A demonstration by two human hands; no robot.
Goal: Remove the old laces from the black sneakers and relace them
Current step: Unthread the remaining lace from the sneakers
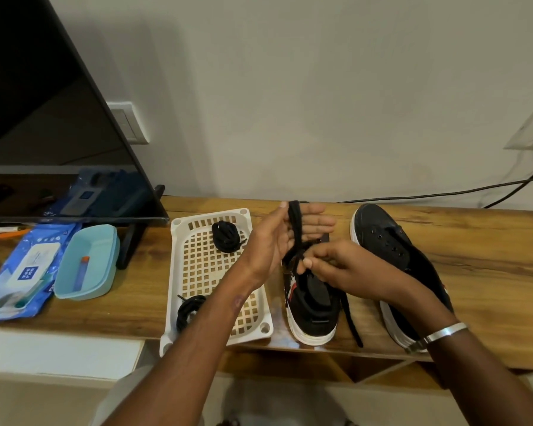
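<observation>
Two black sneakers with white soles lie on the wooden shelf. The left sneaker [313,305] sits under my hands, and the right sneaker [391,241] shows bare eyelets. A black lace [295,222] is wound in loops around the straight fingers of my left hand [285,238], held above the left sneaker. My right hand [336,265] pinches that lace just below the loops. A loose end of the lace [353,321] trails down between the sneakers. Two coiled black laces lie in the white basket [197,272], one at the far end [226,236], one at the near end [188,309].
A dark TV screen [43,118] stands at the left on its stand. In front of it are a blue wipes pack [25,269] and a light-blue tub [88,262]. A black cable [474,190] runs along the wall behind the shelf. The shelf's front edge is near me.
</observation>
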